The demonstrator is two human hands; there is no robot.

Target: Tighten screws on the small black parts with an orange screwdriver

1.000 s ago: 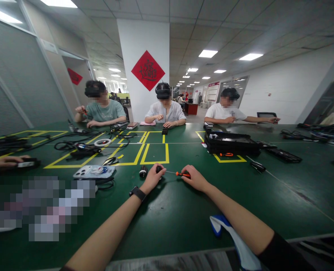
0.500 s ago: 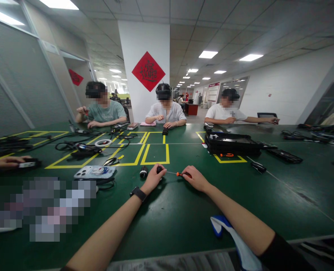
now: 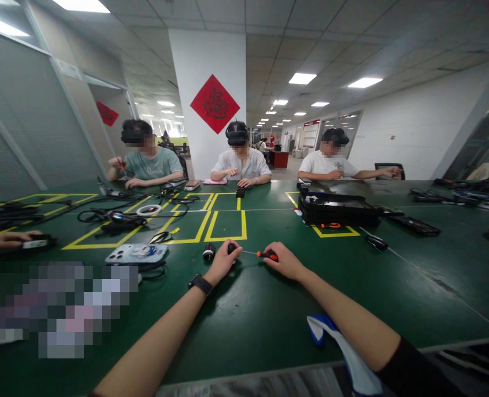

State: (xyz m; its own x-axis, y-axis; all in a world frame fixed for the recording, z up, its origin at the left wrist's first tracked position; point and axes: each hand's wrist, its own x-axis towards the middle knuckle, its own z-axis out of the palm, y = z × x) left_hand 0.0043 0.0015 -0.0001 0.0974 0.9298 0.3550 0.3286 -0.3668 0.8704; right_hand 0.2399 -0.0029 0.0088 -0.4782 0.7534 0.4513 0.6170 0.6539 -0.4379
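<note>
My left hand (image 3: 224, 261) is closed around a small dark part (image 3: 231, 248), mostly hidden by the fingers, too small to name. A screwdriver (image 3: 268, 256) with an orange and black handle lies level in my right hand (image 3: 286, 261), closed on the handle. Its thin metal shaft points left and reaches the dark part. Just left of my left hand, a small black cylindrical piece (image 3: 208, 252) with a light band stands on the green table (image 3: 261, 320).
Left of my hands lies a phone (image 3: 136, 253) with cables near it. Black trays (image 3: 338, 209) are stacked at right, an orange-handled tool (image 3: 330, 225) before them. A blue-and-white strap (image 3: 339, 342) lies near my right forearm. Three people sit opposite; other hands show at both edges.
The view has shifted slightly. My right hand's fingers have shifted on the screwdriver, and more of its handle shows. My left hand keeps its grip on the dark part.
</note>
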